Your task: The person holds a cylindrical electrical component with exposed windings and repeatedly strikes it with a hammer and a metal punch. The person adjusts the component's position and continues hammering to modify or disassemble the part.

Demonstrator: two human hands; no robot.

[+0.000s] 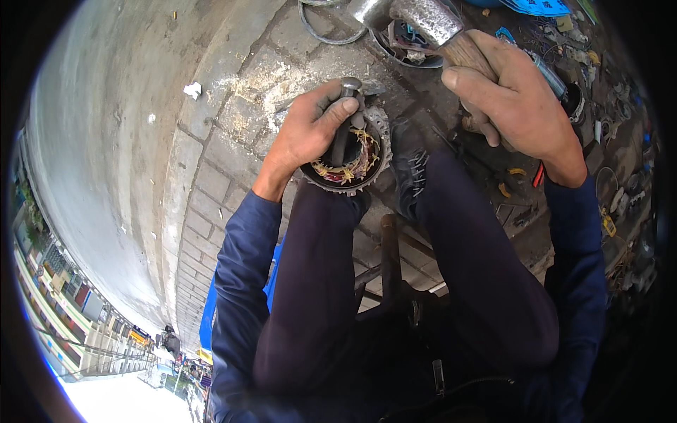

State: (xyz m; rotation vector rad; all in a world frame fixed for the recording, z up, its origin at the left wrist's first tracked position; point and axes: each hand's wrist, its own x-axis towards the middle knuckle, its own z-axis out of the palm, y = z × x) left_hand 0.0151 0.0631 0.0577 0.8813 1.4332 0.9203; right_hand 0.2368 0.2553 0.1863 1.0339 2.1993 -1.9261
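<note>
My left hand (312, 124) grips a steel punch or chisel (341, 138) with a rounded, mushroomed head. Its lower part reaches into the round opening of an electric motor stator (385, 143), whose metal housing has a toothed rim. Copper windings (365, 161) tied with yellowish lacing line the inside. The stator rests in front of my left knee; its support is hidden. My right hand (521, 98) is closed around the wooden handle of a hammer (426, 21), its worn steel head raised beyond the stator, up and to the right of the punch.
Pale powder (280, 84) lies on the paving beyond the stator. A round metal container (404, 55) with parts stands below the hammer head, beside a wire ring (322, 37). Tools and scrap litter the ground at right, with a spray can (547, 74). My shoe (410, 174) is close by.
</note>
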